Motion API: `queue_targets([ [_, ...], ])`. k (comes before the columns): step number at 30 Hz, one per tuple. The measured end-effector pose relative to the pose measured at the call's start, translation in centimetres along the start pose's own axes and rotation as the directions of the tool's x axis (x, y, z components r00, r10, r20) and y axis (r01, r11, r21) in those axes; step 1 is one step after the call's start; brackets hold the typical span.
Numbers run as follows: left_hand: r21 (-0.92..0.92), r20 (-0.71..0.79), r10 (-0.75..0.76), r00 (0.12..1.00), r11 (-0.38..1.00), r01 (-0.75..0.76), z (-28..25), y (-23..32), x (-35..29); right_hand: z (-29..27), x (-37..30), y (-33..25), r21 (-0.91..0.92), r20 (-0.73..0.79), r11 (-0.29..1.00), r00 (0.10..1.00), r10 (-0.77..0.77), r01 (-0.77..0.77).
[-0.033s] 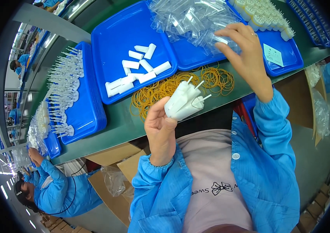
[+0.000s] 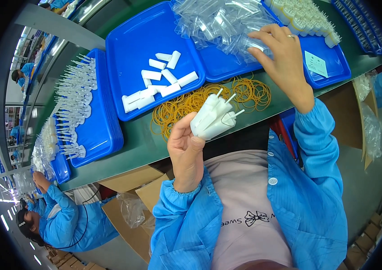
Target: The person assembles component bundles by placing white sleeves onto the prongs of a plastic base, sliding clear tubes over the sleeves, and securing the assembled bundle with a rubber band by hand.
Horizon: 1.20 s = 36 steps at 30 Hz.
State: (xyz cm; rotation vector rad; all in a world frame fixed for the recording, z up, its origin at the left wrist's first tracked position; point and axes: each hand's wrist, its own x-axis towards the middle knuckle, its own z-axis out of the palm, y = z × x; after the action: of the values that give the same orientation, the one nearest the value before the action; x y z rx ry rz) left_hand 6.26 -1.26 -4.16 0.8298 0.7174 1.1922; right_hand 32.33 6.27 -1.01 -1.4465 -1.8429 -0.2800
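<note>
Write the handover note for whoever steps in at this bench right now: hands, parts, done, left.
Left hand: holds a bundle of white plastic pieces upright above the bench edge; no band shows around it.
Right hand: fingers spread on the heap of clear plastic bags in a blue tray.
Rubber bands: loose pile on the green bench, between the trays and the bundle.
Done: one bundle gathered in hand.
Left: loose white pieces lie in the middle blue tray; the bundle is not bagged.
</note>
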Motion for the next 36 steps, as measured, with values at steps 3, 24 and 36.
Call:
queue_targets([
  [3,-0.009,-0.006,0.000,1.000,1.000,0.000,0.1,-0.1,0.0,1.7,-0.1,1.2,-0.343,0.115,0.939,0.993,0.003,0.037],
  [24,0.581,0.137,0.386,0.912,0.714,-0.390,1.1,-0.1,-0.2,-2.8,-0.1,-7.5,0.807,0.221,0.517,0.958,0.184,-0.286],
  [36,0.492,0.113,0.392,0.913,0.776,-0.394,1.3,0.3,-0.6,-1.5,-0.8,-8.6,0.836,0.156,0.483,0.957,0.245,-0.260],
])
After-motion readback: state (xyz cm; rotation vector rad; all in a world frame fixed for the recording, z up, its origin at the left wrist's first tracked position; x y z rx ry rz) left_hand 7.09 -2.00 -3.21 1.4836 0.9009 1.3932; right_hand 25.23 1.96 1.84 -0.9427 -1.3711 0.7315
